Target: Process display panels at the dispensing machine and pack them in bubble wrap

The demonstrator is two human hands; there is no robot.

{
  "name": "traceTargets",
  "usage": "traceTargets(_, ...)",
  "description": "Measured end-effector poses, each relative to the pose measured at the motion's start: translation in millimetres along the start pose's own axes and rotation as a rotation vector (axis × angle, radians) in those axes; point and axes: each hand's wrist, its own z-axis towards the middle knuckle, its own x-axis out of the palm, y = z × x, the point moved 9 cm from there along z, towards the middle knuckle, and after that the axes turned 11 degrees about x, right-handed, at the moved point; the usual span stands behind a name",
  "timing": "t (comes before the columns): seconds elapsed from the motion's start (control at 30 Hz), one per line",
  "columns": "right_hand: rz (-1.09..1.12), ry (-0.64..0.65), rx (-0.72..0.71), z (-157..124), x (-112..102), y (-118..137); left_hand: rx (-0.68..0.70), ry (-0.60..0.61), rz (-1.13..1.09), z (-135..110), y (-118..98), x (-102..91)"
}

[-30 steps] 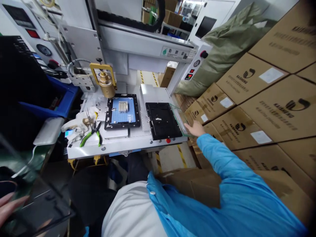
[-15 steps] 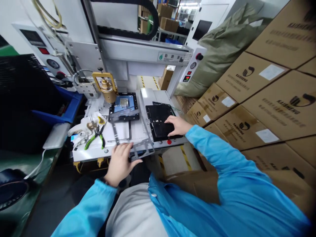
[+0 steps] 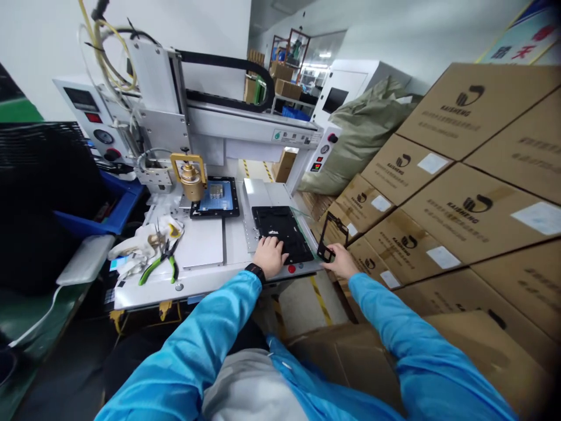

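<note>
My left hand (image 3: 268, 255) lies on the near edge of a black fixture tray (image 3: 283, 233) on the right side of the white machine bed (image 3: 205, 275); its fingers are bent onto the tray. My right hand (image 3: 339, 261) pinches the lower corner of a thin black frame (image 3: 328, 235) and holds it upright just past the bed's right edge. A second black tray with a blue panel (image 3: 215, 197) sits further back, under the brass dispensing head (image 3: 191, 175). A red button (image 3: 291, 269) shows between my hands.
Green-handled pliers (image 3: 158, 263) and white rags (image 3: 131, 245) lie on the bed's left part. A blue bin (image 3: 114, 207) and a dark stack stand to the left. Stacked cardboard boxes (image 3: 442, 193) and a green sack (image 3: 359, 134) fill the right side.
My left hand has moved from the bed's front edge onto the right black tray. My right hand has left that tray and now holds the thin frame at the bed's right edge.
</note>
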Motion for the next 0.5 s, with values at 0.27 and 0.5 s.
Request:
traceTargets(0.27, -0.018, -0.537, 0.258, -32.0, -19.2, -56.1, -0.003, 0.001, 0.057, 1.3, 17.4, 11.2)
traceTargets(0.5, -0.017, -0.772, 0.233, -35.8, -63.1, -32.7, 0.039, 0.015, 0.035, 14.6, 23.4, -0.7)
